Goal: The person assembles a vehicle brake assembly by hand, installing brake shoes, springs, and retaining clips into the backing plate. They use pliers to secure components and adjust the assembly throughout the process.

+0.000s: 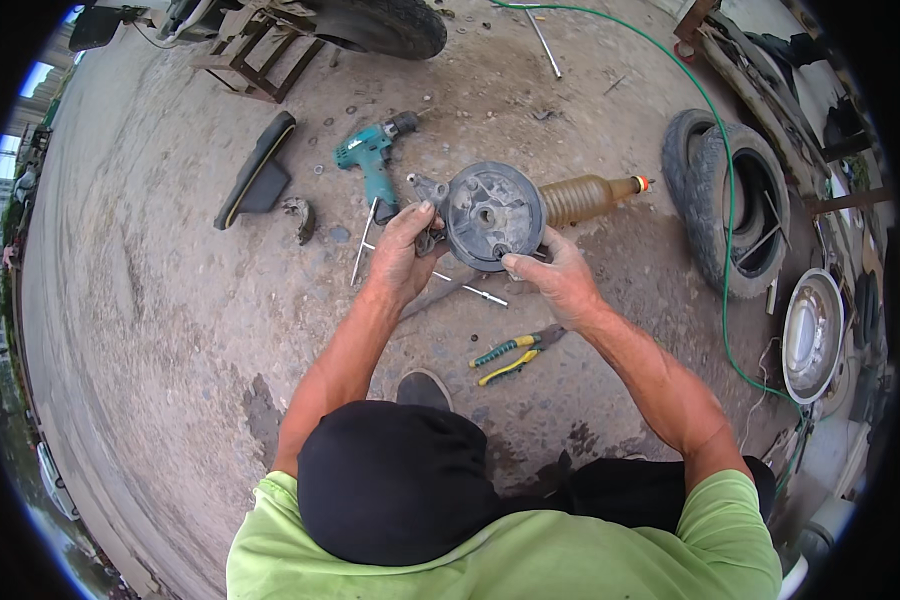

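So, our left hand [402, 256] and right hand [560, 280] hold the round grey metal plate [492, 234] above the grey-brown dirt ground [200, 320]; it is loose, not joined to the thick black wheel [402, 28].

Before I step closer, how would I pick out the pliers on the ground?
Find the light green shirt, then look up to the round grey metal part held between the left hand and right hand. On the ground just below that part, in the picture, lie the pliers. Their spread yellow-and-green handles set them apart from the plain silver rod nearby.
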`<action>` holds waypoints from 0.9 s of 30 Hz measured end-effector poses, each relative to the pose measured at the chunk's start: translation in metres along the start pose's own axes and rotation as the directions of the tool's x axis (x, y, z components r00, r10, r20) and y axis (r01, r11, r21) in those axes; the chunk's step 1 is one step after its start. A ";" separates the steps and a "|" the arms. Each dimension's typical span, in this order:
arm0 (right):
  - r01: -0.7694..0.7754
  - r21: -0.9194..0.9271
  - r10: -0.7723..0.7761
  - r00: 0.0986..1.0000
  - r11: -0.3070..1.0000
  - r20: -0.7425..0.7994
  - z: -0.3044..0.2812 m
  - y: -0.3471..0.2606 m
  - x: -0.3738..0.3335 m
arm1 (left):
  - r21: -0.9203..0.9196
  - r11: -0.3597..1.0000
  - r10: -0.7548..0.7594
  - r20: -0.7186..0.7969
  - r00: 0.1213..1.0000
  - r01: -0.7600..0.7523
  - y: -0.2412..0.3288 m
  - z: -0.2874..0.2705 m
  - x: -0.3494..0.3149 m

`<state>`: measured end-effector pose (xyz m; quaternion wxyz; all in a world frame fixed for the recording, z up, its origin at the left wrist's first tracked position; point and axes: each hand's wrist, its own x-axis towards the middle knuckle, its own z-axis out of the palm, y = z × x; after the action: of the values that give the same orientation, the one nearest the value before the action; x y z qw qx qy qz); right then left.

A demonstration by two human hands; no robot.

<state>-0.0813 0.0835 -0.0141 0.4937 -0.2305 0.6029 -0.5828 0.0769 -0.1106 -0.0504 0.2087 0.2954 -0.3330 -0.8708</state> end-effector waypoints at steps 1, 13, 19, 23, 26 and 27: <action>-0.063 0.111 0.063 0.998 0.992 0.006 0.000 -0.005 -0.001 | 0.000 1.000 0.007 0.006 1.000 -0.007 0.000 -0.001 0.002; -0.251 -0.033 0.253 0.954 0.967 0.163 -0.012 -0.013 0.006 | 0.028 1.000 -0.004 0.072 0.997 0.002 0.000 0.002 0.004; -0.235 -0.155 0.258 0.955 0.960 0.147 -0.009 -0.026 -0.001 | 0.045 0.998 0.035 0.112 0.993 -0.040 0.003 0.003 0.009; -0.153 -0.229 0.186 0.973 0.961 0.134 -0.013 -0.021 0.000 | 0.068 0.996 0.049 0.152 0.987 -0.060 0.013 0.009 0.007; -0.044 -0.246 0.073 0.991 0.968 0.110 -0.011 -0.025 0.000 | 0.153 0.982 0.086 0.146 0.985 -0.109 0.025 0.019 0.000; -0.015 -0.256 0.040 0.995 0.967 0.095 -0.011 -0.029 -0.001 | 0.185 0.974 0.104 0.143 0.984 -0.129 0.026 0.021 -0.001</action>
<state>-0.0990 0.0840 0.0111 0.4976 -0.3124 0.6505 -0.4813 0.0679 -0.1185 -0.0195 0.2073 0.2359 -0.4457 -0.8383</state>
